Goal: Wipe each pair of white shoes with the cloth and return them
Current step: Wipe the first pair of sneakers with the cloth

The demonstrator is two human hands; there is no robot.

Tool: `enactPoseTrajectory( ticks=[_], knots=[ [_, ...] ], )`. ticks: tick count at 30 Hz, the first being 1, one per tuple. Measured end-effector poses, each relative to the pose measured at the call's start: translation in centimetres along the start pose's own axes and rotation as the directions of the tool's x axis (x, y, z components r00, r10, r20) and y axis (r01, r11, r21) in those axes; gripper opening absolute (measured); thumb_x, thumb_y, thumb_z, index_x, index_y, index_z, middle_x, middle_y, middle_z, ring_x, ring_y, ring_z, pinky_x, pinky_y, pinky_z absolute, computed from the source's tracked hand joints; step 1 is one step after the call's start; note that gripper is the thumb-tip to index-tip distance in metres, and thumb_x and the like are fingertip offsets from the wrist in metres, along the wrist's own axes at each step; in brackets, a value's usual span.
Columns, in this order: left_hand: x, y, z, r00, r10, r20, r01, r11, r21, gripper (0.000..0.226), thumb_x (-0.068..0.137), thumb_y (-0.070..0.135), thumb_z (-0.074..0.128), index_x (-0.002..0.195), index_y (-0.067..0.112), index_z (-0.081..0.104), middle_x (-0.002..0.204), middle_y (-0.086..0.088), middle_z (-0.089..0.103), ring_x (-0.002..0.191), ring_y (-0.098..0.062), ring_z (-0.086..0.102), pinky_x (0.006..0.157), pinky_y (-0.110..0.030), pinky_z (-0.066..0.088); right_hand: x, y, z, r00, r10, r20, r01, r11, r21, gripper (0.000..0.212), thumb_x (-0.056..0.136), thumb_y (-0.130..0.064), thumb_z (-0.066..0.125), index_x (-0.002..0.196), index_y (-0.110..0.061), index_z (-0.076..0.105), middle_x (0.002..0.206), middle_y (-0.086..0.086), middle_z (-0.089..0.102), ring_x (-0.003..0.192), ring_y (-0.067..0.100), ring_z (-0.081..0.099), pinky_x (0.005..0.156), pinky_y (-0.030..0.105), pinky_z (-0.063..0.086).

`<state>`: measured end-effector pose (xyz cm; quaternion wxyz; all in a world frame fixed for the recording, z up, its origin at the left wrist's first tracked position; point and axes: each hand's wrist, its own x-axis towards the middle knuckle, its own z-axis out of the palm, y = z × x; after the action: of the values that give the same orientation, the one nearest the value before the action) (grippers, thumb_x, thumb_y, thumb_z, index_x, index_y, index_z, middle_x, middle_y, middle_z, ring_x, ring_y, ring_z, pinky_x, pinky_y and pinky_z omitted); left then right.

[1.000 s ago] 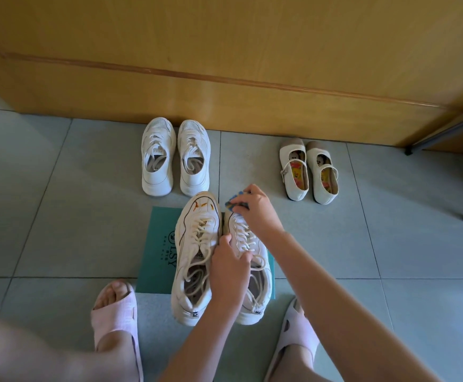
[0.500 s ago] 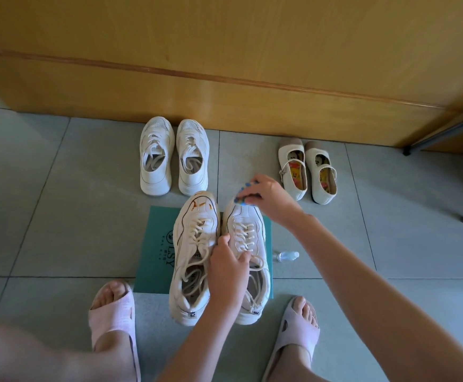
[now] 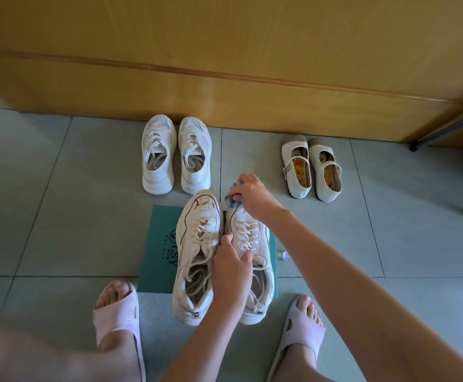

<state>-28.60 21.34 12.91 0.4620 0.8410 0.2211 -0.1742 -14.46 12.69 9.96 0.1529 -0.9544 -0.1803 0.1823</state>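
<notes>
Two white lace-up sneakers stand side by side on a teal box lid (image 3: 161,244). The left sneaker (image 3: 197,244) has brown stains on its toe. My left hand (image 3: 231,268) presses down on the laces and tongue of the right sneaker (image 3: 252,232). My right hand (image 3: 252,195) holds a small blue-and-white cloth (image 3: 233,201) against that sneaker's toe. Most of the cloth is hidden under my fingers.
A second pair of white sneakers (image 3: 176,155) and a pair of cream strap shoes (image 3: 311,168) stand by the wooden wall (image 3: 225,64). A small bottle (image 3: 284,255) lies right of the lid. My feet in pink slippers (image 3: 117,312) flank the lid. Metal chair legs (image 3: 445,130) are far right.
My right hand with the cloth slid from the toe's top out to its tip and stays there. My left hand has kept its hold on the right sneaker.
</notes>
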Motion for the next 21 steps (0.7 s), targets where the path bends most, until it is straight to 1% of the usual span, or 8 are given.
enactPoseTrajectory(
  ticks=[2, 4, 5, 8, 11, 14, 18, 21],
  knots=[
    [0.0, 0.0, 0.0, 1.0, -0.01, 0.002, 0.01, 1.0, -0.013, 0.053, 0.088, 0.024, 0.06, 0.137, 0.012, 0.043, 0.135, -0.004, 0.052, 0.125, -0.019, 0.047, 0.102, -0.033, 0.04, -0.1, 0.3, -0.5, 0.998, 0.044, -0.038, -0.041, 0.997, 0.068, 0.029, 0.096, -0.008, 0.046, 0.118, -0.008, 0.064, 0.096, -0.002, 0.053, 0.111, 0.029, 0.044, 0.089, 0.022, 0.028],
    [0.0, 0.0, 0.0, 1.0, -0.013, 0.005, 0.013, 1.0, -0.022, 0.054, 0.087, 0.025, 0.06, 0.137, 0.012, 0.042, 0.135, -0.004, 0.052, 0.124, -0.019, 0.048, 0.101, -0.033, 0.041, -0.4, 0.5, -0.8, 0.996, 0.056, -0.065, -0.046, 0.988, 0.145, 0.028, 0.095, -0.005, 0.047, 0.117, -0.003, 0.065, 0.076, -0.02, 0.035, 0.109, 0.029, 0.045, 0.09, 0.022, 0.028],
    [0.0, 0.0, -0.1, 1.0, -0.013, 0.006, 0.013, 1.0, -0.024, 0.054, 0.087, 0.025, 0.061, 0.137, 0.012, 0.043, 0.135, -0.004, 0.053, 0.124, -0.019, 0.048, 0.101, -0.032, 0.041, -0.6, 0.6, -0.7, 0.994, 0.069, -0.086, -0.052, 0.98, 0.19, 0.027, 0.094, -0.003, 0.048, 0.114, -0.001, 0.066, 0.074, -0.021, 0.031, 0.108, 0.029, 0.046, 0.091, 0.023, 0.028],
    [0.0, 0.2, 0.0, 1.0, -0.017, 0.016, 0.017, 0.999, -0.029, 0.055, 0.086, 0.026, 0.061, 0.137, 0.012, 0.043, 0.134, -0.004, 0.053, 0.122, -0.019, 0.049, 0.099, -0.031, 0.04, -0.8, 1.2, 0.4, 0.964, 0.22, -0.153, -0.157, 0.927, 0.34, 0.025, 0.092, -0.002, 0.049, 0.107, -0.003, 0.069, 0.083, -0.004, 0.048, 0.103, 0.027, 0.048, 0.09, 0.024, 0.035],
    [0.0, 0.3, 0.0, 1.0, -0.024, 0.015, 0.024, 0.999, -0.023, 0.054, 0.086, 0.026, 0.061, 0.135, 0.012, 0.044, 0.132, -0.004, 0.055, 0.121, -0.02, 0.05, 0.099, -0.032, 0.041, -1.3, 1.9, 1.5, 0.908, 0.365, -0.206, -0.241, 0.857, 0.456, 0.026, 0.092, -0.001, 0.049, 0.106, -0.005, 0.07, 0.1, 0.013, 0.062, 0.091, 0.023, 0.056, 0.076, 0.016, 0.039],
    [0.0, 0.2, 0.0, 1.0, -0.026, 0.016, 0.026, 0.999, -0.019, 0.051, 0.085, 0.026, 0.061, 0.132, 0.013, 0.046, 0.129, -0.004, 0.056, 0.117, -0.021, 0.052, 0.099, -0.035, 0.043, -2.8, 2.7, 1.6, 0.866, 0.456, -0.204, -0.282, 0.784, 0.553, 0.026, 0.092, -0.001, 0.05, 0.111, -0.004, 0.068, 0.102, 0.011, 0.066, 0.084, 0.016, 0.056, 0.059, -0.001, 0.036],
    [0.1, 0.1, 0.1, 1.0, -0.017, 0.016, 0.018, 1.0, -0.016, 0.046, 0.084, 0.025, 0.063, 0.126, 0.014, 0.048, 0.124, -0.004, 0.058, 0.115, -0.022, 0.053, 0.097, -0.035, 0.044, -4.9, 3.5, 2.4, 0.815, 0.559, -0.157, -0.363, 0.702, 0.613, 0.027, 0.091, -0.001, 0.052, 0.113, -0.004, 0.067, 0.104, 0.012, 0.068, 0.087, 0.017, 0.058, 0.068, 0.012, 0.039],
    [0.0, -0.1, 0.1, 1.0, -0.001, 0.016, 0.001, 1.0, -0.003, 0.05, 0.086, 0.025, 0.065, 0.13, 0.013, 0.046, 0.128, -0.006, 0.056, 0.12, -0.023, 0.051, 0.098, -0.036, 0.043, -6.6, 4.4, 3.3, 0.809, 0.579, -0.105, -0.405, 0.677, 0.615, 0.026, 0.091, -0.002, 0.053, 0.113, -0.004, 0.067, 0.1, 0.011, 0.068, 0.077, 0.015, 0.055, 0.053, 0.001, 0.037]
  ],
)
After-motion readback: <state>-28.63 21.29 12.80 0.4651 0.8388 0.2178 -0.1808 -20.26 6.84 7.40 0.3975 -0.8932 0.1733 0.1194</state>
